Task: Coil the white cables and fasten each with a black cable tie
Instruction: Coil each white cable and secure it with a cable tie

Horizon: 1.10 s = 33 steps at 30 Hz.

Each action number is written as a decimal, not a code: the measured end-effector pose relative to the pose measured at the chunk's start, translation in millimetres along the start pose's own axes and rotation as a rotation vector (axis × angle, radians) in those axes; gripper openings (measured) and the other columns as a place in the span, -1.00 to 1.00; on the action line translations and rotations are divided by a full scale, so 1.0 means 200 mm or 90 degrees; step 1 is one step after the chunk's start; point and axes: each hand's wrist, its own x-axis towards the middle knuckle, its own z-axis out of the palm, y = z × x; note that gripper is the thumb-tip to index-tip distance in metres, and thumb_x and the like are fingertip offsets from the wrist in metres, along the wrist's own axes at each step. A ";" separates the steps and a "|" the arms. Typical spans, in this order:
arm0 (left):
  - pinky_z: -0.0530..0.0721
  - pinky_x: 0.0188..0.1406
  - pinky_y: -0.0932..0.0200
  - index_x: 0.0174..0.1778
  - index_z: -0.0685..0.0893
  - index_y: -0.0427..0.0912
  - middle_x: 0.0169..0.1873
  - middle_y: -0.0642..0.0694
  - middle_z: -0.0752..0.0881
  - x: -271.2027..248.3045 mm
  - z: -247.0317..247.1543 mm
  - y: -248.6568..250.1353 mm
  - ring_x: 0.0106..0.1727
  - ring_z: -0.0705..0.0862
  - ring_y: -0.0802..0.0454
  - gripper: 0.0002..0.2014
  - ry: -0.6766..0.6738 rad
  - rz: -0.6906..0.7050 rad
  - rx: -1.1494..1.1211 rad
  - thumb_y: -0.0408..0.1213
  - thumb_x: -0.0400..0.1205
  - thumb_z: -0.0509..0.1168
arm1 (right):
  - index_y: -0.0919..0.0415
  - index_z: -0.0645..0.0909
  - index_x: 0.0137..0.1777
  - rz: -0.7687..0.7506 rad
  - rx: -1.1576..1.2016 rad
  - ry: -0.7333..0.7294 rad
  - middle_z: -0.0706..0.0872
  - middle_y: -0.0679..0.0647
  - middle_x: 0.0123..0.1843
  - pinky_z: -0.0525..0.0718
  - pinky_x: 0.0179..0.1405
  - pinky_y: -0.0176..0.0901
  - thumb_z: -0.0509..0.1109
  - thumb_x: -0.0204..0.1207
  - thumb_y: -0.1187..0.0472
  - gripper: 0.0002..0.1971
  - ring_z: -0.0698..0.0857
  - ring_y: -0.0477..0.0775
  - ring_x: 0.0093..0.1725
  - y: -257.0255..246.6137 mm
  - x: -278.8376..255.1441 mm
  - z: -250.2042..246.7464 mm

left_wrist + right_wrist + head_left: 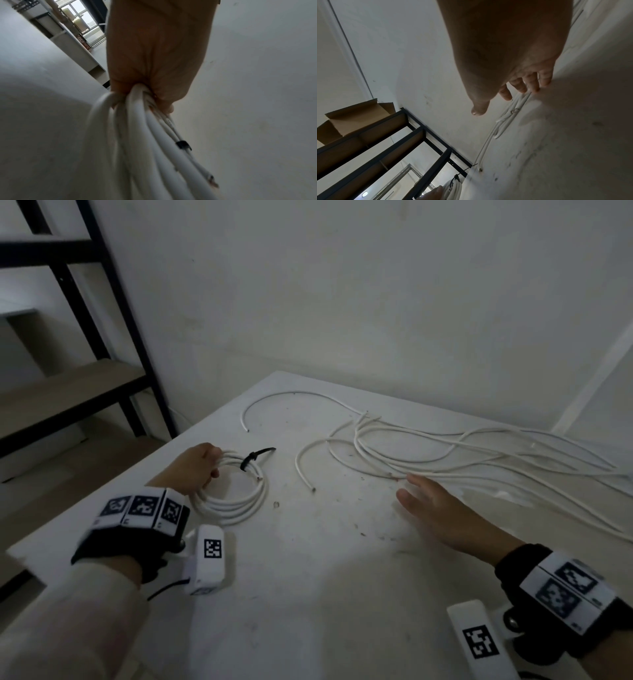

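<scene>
A coil of white cable (233, 501) lies at the left of the white table (325, 594), bound by a black cable tie (255, 457) whose tail sticks out to the right. My left hand (195, 467) grips the coil's far left side; in the left wrist view the strands (137, 128) run out of the fist (154, 67), past the tie (182, 144). Several loose white cables (445, 453) sprawl across the right of the table. My right hand (431, 501) hovers open, fingers (530, 82) spread, just short of those cables (513, 108).
A black metal shelf rack (102, 320) with wooden boards stands left of the table, a cardboard box (354, 117) on it. A single curved cable (294, 397) lies near the table's far edge. The wall (376, 285) rises right behind the table.
</scene>
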 end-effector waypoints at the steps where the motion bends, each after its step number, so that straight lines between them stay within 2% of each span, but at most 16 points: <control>1: 0.42 -0.33 0.12 -0.22 0.44 -0.27 -0.26 -0.31 0.59 0.02 0.00 -0.01 -0.39 0.47 -0.11 -0.72 0.003 -0.009 0.041 -0.28 0.75 -0.03 | 0.08 0.14 0.59 -0.001 -0.003 0.000 0.22 -0.02 0.61 0.20 0.41 -0.23 0.11 0.57 -0.16 -0.37 0.25 -0.03 0.57 0.01 0.01 0.00; 2: 0.45 -0.22 0.08 -0.16 0.47 -0.30 -0.18 -0.38 0.62 0.04 0.00 -0.02 -0.29 0.53 -0.16 -0.74 0.007 -0.018 0.080 -0.29 0.75 -0.03 | 0.08 0.15 0.59 -0.001 -0.005 0.001 0.23 -0.01 0.61 0.20 0.44 -0.21 0.11 0.57 -0.16 -0.36 0.25 -0.03 0.57 0.02 0.01 -0.01; 4: 0.44 0.06 0.04 0.03 0.55 -0.38 0.09 -0.44 0.64 0.06 0.00 -0.02 0.05 0.60 -0.28 -0.74 0.010 -0.032 0.155 -0.32 0.74 -0.02 | 0.09 0.16 0.58 0.000 -0.003 0.004 0.25 0.00 0.60 0.20 0.48 -0.17 0.13 0.55 -0.17 -0.35 0.26 -0.04 0.56 0.03 0.02 -0.01; 5: 0.40 0.16 0.05 0.14 0.55 -0.39 0.20 -0.40 0.61 0.07 0.01 -0.02 0.20 0.56 -0.29 -0.72 0.007 -0.041 0.188 -0.34 0.74 -0.01 | 0.08 0.17 0.58 0.000 -0.004 0.006 0.27 0.00 0.60 0.20 0.48 -0.16 0.13 0.55 -0.17 -0.35 0.27 -0.04 0.56 0.04 0.02 -0.01; 7: 0.35 0.25 0.06 0.27 0.55 -0.35 0.32 -0.33 0.56 0.07 0.01 -0.02 0.33 0.50 -0.27 -0.70 0.011 -0.037 0.250 -0.35 0.74 0.00 | 0.08 0.18 0.58 0.000 -0.007 0.007 0.28 -0.01 0.59 0.21 0.47 -0.16 0.15 0.55 -0.16 -0.36 0.28 -0.04 0.55 0.04 0.03 -0.01; 11: 0.41 0.22 0.03 0.16 0.66 -0.25 0.22 -0.35 0.64 0.09 -0.01 -0.05 0.26 0.54 -0.29 -0.73 0.066 -0.029 0.254 -0.22 0.69 0.13 | 0.09 0.20 0.57 -0.009 -0.010 -0.006 0.31 -0.03 0.58 0.22 0.44 -0.21 0.16 0.54 -0.16 -0.36 0.31 -0.06 0.54 0.05 0.03 -0.03; 14: 0.42 0.32 -0.06 0.17 0.64 -0.18 0.20 -0.26 0.62 0.08 -0.01 -0.01 0.27 0.51 -0.31 -0.73 0.092 -0.013 0.271 -0.17 0.67 0.16 | 0.08 0.31 0.51 -0.010 -0.001 0.006 0.40 -0.01 0.52 0.29 0.31 -0.29 0.22 0.55 -0.11 -0.43 0.39 -0.05 0.49 0.07 0.03 -0.04; 17: 0.46 0.33 -0.19 0.21 0.62 -0.07 0.19 -0.27 0.58 0.06 0.02 0.11 0.27 0.51 -0.29 -0.70 0.087 0.033 0.300 -0.05 0.65 0.16 | 0.11 0.42 0.42 -0.016 0.016 0.049 0.51 0.05 0.38 0.36 0.15 -0.29 0.31 0.55 0.00 -0.54 0.51 -0.02 0.31 0.08 0.04 -0.07; 20: 0.43 0.33 -0.12 0.25 0.59 -0.03 0.22 -0.22 0.54 0.01 0.10 0.26 0.30 0.48 -0.22 -0.68 0.068 0.091 0.336 -0.02 0.65 0.17 | 0.17 0.49 0.33 -0.042 -0.024 0.084 0.47 0.05 0.23 0.39 0.05 -0.28 0.34 0.55 0.08 -0.62 0.50 -0.06 0.11 0.08 0.07 -0.10; 22: 0.41 0.32 -0.09 0.28 0.57 -0.02 0.25 -0.18 0.53 -0.03 0.16 0.35 0.33 0.47 -0.18 -0.67 0.052 0.142 0.369 0.01 0.66 0.15 | 0.23 0.54 0.25 -0.077 -0.067 0.136 0.46 0.12 0.18 0.37 0.02 -0.29 0.35 0.54 0.14 -0.68 0.49 -0.03 0.04 0.09 0.10 -0.12; 24: 0.42 0.28 -0.06 0.29 0.57 -0.01 0.26 -0.15 0.55 -0.06 0.24 0.43 0.31 0.49 -0.15 -0.66 0.043 0.195 0.415 0.03 0.66 0.14 | 0.27 0.55 0.24 -0.098 -0.102 0.172 0.47 0.17 0.18 0.38 0.05 -0.26 0.34 0.54 0.19 -0.70 0.50 0.05 0.07 0.11 0.12 -0.15; 26: 0.42 0.23 -0.02 0.31 0.55 0.00 0.26 -0.12 0.55 -0.09 0.32 0.50 0.29 0.51 -0.12 -0.64 0.036 0.252 0.480 0.04 0.67 0.10 | 0.29 0.50 0.32 -0.079 -0.153 0.167 0.47 0.21 0.26 0.42 0.20 -0.13 0.30 0.57 0.20 -0.65 0.50 0.17 0.24 0.14 0.14 -0.18; 28: 0.42 0.20 0.01 0.35 0.52 0.00 0.27 -0.10 0.54 -0.12 0.40 0.55 0.28 0.50 -0.10 -0.63 0.029 0.302 0.524 0.04 0.69 0.07 | 0.29 0.41 0.42 -0.041 -0.206 0.147 0.41 0.23 0.38 0.40 0.34 -0.04 0.25 0.59 0.18 -0.58 0.44 0.21 0.37 0.17 0.14 -0.22; 30: 0.40 0.22 0.02 0.37 0.49 0.01 0.29 -0.08 0.52 -0.14 0.47 0.60 0.30 0.49 -0.08 -0.62 0.012 0.324 0.536 0.03 0.69 0.05 | 0.29 0.34 0.46 -0.012 -0.228 0.142 0.37 0.23 0.43 0.41 0.35 -0.03 0.20 0.61 0.18 -0.56 0.43 0.20 0.39 0.20 0.13 -0.25; 33: 0.38 0.26 0.00 0.42 0.43 0.00 0.34 -0.08 0.49 -0.17 0.56 0.67 0.35 0.45 -0.08 -0.60 -0.025 0.339 0.549 0.02 0.69 0.05 | 0.27 0.40 0.43 0.001 -0.251 0.152 0.45 0.20 0.36 0.43 0.25 -0.09 0.19 0.61 0.22 -0.61 0.45 0.17 0.34 0.23 0.10 -0.29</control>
